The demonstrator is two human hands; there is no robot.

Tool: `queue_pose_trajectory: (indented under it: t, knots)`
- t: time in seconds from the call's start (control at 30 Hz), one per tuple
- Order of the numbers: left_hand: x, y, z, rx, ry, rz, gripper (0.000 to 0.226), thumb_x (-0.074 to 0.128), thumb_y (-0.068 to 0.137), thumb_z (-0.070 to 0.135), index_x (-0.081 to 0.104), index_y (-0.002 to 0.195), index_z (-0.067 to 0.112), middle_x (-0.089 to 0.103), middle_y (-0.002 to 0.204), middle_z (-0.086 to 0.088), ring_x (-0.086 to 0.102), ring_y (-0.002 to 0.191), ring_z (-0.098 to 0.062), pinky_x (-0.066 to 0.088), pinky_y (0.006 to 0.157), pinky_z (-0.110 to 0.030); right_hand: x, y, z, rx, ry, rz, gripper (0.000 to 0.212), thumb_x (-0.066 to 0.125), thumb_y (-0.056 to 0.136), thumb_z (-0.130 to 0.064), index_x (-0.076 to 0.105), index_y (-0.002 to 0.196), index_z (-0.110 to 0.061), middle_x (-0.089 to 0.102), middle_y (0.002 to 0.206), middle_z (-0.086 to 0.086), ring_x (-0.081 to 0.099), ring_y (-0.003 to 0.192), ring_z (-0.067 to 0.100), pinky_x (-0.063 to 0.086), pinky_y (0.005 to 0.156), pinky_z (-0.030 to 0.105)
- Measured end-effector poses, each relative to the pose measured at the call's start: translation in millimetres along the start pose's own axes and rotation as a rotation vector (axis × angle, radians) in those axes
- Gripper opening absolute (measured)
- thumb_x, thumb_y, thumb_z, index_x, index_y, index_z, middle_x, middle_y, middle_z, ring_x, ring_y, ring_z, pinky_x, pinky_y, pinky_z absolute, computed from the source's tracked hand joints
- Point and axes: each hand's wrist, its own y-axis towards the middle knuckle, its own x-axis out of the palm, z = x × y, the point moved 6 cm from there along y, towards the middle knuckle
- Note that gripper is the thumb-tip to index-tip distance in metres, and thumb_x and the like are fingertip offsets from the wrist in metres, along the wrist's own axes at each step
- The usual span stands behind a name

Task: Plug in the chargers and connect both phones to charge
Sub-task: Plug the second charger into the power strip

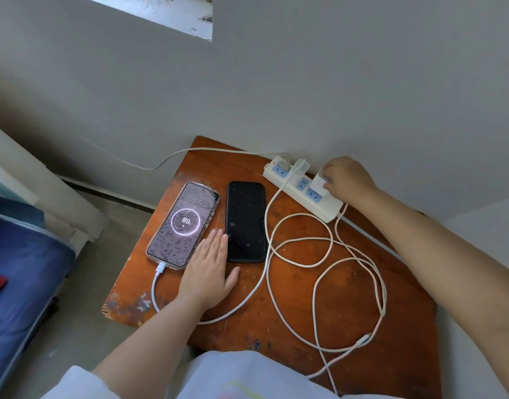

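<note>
A phone in a clear case (pixel 182 227) lies at the table's left, its screen lit with an 89% charging ring and a white cable plugged into its bottom end. Beside it a black phone (pixel 245 221) lies dark, no cable in it. My left hand (pixel 208 269) rests flat on the table between the two phones. My right hand (pixel 348 180) grips a white charger (pixel 319 184) sitting on the white power strip (pixel 301 190) by the wall. Another white charger (pixel 299 167) sits in the strip further back. A loose cable end (pixel 365 338) lies near the table's front right.
The worn brown wooden table (pixel 348 298) stands against a grey wall. White cables loop over its right half. The strip's own cord runs left along the wall. A bed with blue bedding (pixel 20 269) is at the left, with floor between.
</note>
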Motion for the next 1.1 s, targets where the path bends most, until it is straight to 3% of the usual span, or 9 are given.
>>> queue_pose_trajectory:
  t: [0.23,0.57,0.87,1.0,1.1]
  knots:
    - [0,0,1,0.0,0.01,0.005,0.072,0.026,0.091,0.054,-0.007,0.142,0.015,-0.002,0.155,-0.006,-0.008,0.14,-0.017,-0.01,0.106,-0.027,9,-6,-2,0.077,0.135,0.085,0.031,0.048,0.093,-0.01,0.055,0.121,0.0,0.055,0.125,0.018,0.047,0.117,0.031,0.042,0.095,0.037]
    - [2,-2,1,0.007,0.007,0.006,0.072,0.026,0.091,0.054,-0.008,0.141,0.014,-0.001,0.155,-0.006,-0.007,0.14,-0.018,-0.009,0.106,-0.027,9,-17,-17,0.03,0.055,0.111,0.035,0.063,0.084,-0.007,0.052,0.116,0.005,0.054,0.117,0.02,0.051,0.106,0.031,0.049,0.08,0.035]
    - [-1,-1,2,0.016,-0.004,0.006,0.072,0.028,0.091,0.052,-0.006,0.142,0.014,-0.001,0.154,-0.007,-0.006,0.141,-0.019,-0.008,0.107,-0.027,18,-21,-14,0.044,0.0,0.129,0.042,0.061,0.085,-0.01,0.048,0.124,0.001,0.052,0.125,0.017,0.047,0.114,0.03,0.042,0.093,0.034]
    - [-1,-1,2,0.019,0.0,0.013,0.072,0.026,0.092,0.053,-0.008,0.142,0.014,-0.002,0.155,-0.006,-0.008,0.141,-0.018,-0.009,0.107,-0.027,12,-14,-10,0.094,0.065,0.088,0.035,0.061,0.085,-0.008,0.053,0.117,0.004,0.057,0.117,0.019,0.052,0.108,0.031,0.045,0.09,0.034]
    - [-1,-1,2,0.031,0.005,0.013,0.071,0.026,0.092,0.052,-0.007,0.142,0.013,-0.002,0.155,-0.007,-0.007,0.141,-0.018,-0.009,0.107,-0.027,12,-10,-8,0.067,-0.018,0.019,0.032,0.055,0.089,-0.01,0.054,0.119,0.0,0.057,0.119,0.017,0.051,0.11,0.03,0.03,0.108,0.038]
